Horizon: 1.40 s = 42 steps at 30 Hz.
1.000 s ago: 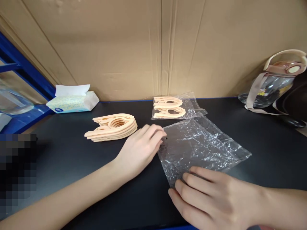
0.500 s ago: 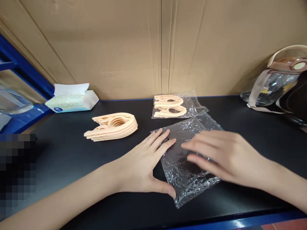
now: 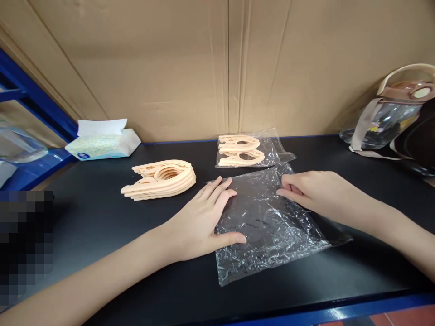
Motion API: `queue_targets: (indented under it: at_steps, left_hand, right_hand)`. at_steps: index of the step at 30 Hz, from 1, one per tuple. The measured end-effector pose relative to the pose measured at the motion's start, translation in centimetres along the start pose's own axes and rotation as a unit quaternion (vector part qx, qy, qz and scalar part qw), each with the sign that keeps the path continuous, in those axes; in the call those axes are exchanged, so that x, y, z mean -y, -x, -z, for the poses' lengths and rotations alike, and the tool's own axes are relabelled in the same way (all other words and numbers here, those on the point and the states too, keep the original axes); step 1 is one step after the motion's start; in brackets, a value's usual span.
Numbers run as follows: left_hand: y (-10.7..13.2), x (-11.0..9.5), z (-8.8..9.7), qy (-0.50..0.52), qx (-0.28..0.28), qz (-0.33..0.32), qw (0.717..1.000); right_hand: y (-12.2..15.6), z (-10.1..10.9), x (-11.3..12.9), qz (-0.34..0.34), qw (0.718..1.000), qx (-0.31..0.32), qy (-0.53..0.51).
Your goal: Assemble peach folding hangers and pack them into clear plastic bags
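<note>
A clear plastic bag [image 3: 268, 235] lies flat on the black tabletop. My left hand [image 3: 200, 222] rests on its left side, fingers spread and thumb out, pressing it down. At the bag's upper right edge, my right hand [image 3: 306, 188] is closed, thumb and curled fingers pinching the plastic. Left of the bag sits a stack of several peach-coloured folding hangers [image 3: 163, 181]. Behind it, two groups of the same peach hangers [image 3: 239, 149] lie inside another clear bag [image 3: 272, 147].
A tissue pack [image 3: 105, 142] stands at the back left beside a blue metal frame [image 3: 37, 108]. A clear water bottle with a strap [image 3: 394, 122] is at the back right. Cardboard [image 3: 170, 68] forms the back wall. The table [image 3: 142, 280] has a blue front edge.
The bag has turned and straightened on the table. My right hand has moved right and closed on its edge; my left hand has slid slightly left and away from me.
</note>
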<state>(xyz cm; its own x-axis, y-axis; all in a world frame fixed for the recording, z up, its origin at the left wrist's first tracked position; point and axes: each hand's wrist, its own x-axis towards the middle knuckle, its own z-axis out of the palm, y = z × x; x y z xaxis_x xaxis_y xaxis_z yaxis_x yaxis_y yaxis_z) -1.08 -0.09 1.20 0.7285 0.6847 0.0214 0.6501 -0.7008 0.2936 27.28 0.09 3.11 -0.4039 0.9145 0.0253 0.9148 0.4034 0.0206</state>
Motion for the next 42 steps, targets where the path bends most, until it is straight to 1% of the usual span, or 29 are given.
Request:
queue_targets:
  at_steps: [2, 4, 6, 7, 8, 9, 11, 12, 13, 14, 15, 17, 19, 22, 24, 29, 31, 32, 33, 34, 35, 36, 37, 38, 39, 40, 42]
  left_hand:
    - [0.0, 0.2, 0.0, -0.003, 0.019, -0.002, 1.000]
    - [-0.1, 0.4, 0.1, -0.004, 0.032, -0.006, 0.999]
    - [-0.1, 0.4, 0.1, 0.002, 0.035, -0.010, 0.999]
    - [-0.1, 0.4, 0.1, 0.008, 0.034, -0.011, 0.999]
    - [-0.1, 0.4, 0.1, 0.014, 0.031, -0.013, 0.999]
    - [-0.1, 0.4, 0.1, 0.020, 0.026, -0.016, 0.999]
    - [-0.1, 0.4, 0.1, 0.027, 0.017, -0.024, 0.999]
    - [-0.2, 0.4, 0.1, 0.028, 0.015, -0.028, 0.999]
    - [-0.2, 0.5, 0.1, 0.029, 0.014, -0.031, 0.999]
    - [-0.2, 0.5, 0.0, 0.030, 0.013, -0.035, 0.999]
    - [-0.2, 0.5, 0.0, 0.030, 0.011, -0.038, 0.999]
    - [-0.1, 0.6, -0.1, 0.031, 0.008, -0.042, 0.999]
    - [-0.1, 0.6, -0.1, 0.028, 0.009, -0.043, 0.999]
    - [0.0, 0.7, -0.2, 0.016, 0.017, -0.041, 0.999]
    - [0.0, 0.7, -0.2, 0.013, 0.019, -0.041, 0.999]
    - [-0.1, 0.6, -0.1, 0.022, 0.021, -0.035, 0.999]
    - [-0.2, 0.5, 0.0, 0.025, 0.013, -0.034, 0.999]
    - [-0.2, 0.5, 0.0, 0.026, 0.007, -0.033, 0.999]
    - [-0.2, 0.4, 0.1, 0.027, 0.000, -0.031, 0.999]
    - [-0.2, 0.4, 0.1, 0.027, -0.007, -0.030, 0.999]
    - [-0.2, 0.4, 0.1, 0.027, -0.014, -0.028, 0.999]
    - [-0.2, 0.3, 0.2, 0.028, -0.020, -0.025, 0.999]
    - [-0.2, 0.3, 0.2, 0.030, -0.028, -0.022, 0.999]
    - [-0.2, 0.3, 0.2, 0.033, -0.038, -0.018, 0.999]
    - [-0.2, 0.3, 0.1, 0.037, -0.050, -0.016, 0.998]
    - [-0.1, 0.4, 0.1, 0.042, -0.064, -0.015, 0.997]
    - [-0.1, 0.5, 0.0, 0.050, -0.085, -0.016, 0.995]
  right_hand:
    - [-0.3, 0.0, 0.3, -0.002, 0.997, 0.009, -0.072]
    - [-0.5, -0.1, 0.4, -0.005, 0.988, 0.007, -0.153]
    - [-0.7, -0.2, 0.5, -0.013, 0.964, 0.011, -0.266]
    - [-0.8, -0.2, 0.5, -0.013, 0.940, 0.021, -0.339]
    - [-0.8, -0.2, 0.6, -0.016, 0.907, 0.037, -0.420]
    - [-0.8, -0.1, 0.8, -0.021, 0.863, 0.058, -0.501]
    - [-0.8, 0.0, 1.1, -0.044, 0.765, 0.102, -0.635]
    - [-0.8, 0.1, 1.2, -0.060, 0.721, 0.115, -0.681]
    - [-0.9, 0.1, 1.3, -0.076, 0.687, 0.119, -0.713]
    - [-0.9, 0.1, 1.3, -0.089, 0.663, 0.116, -0.735]
    - [-0.9, 0.0, 1.2, -0.098, 0.645, 0.109, -0.750]
    - [-1.1, -0.3, 0.9, -0.113, 0.627, 0.092, -0.765]
    - [-1.3, -0.5, 0.6, -0.124, 0.632, 0.067, -0.762]
    - [-1.4, -0.6, 0.4, -0.139, 0.661, 0.013, -0.737]
    - [-1.4, -0.5, 0.5, -0.144, 0.670, -0.013, -0.728]
    - [-1.2, -0.1, 0.8, -0.128, 0.666, -0.030, -0.734]
    - [-1.1, 0.0, 0.9, -0.112, 0.663, -0.035, -0.740]
    - [-1.1, 0.0, 0.9, -0.104, 0.666, -0.037, -0.738]
    - [-1.1, 0.0, 0.9, -0.096, 0.678, -0.039, -0.727]
    - [-1.1, 0.0, 0.8, -0.082, 0.704, -0.039, -0.705]
    - [-1.1, 0.0, 0.8, -0.062, 0.739, -0.036, -0.669]
    - [-1.2, -0.2, 0.8, -0.032, 0.782, -0.031, -0.622]
    - [-1.2, -0.4, 0.8, 0.009, 0.823, -0.024, -0.567]
    - [-1.3, -0.6, 0.8, 0.059, 0.859, -0.020, -0.508]
    - [-1.3, -0.8, 0.7, 0.112, 0.886, -0.021, -0.450]
    - [-1.3, -1.1, 0.7, 0.161, 0.904, -0.026, -0.396]
    - [-1.2, -1.4, 0.8, 0.226, 0.923, -0.039, -0.308]
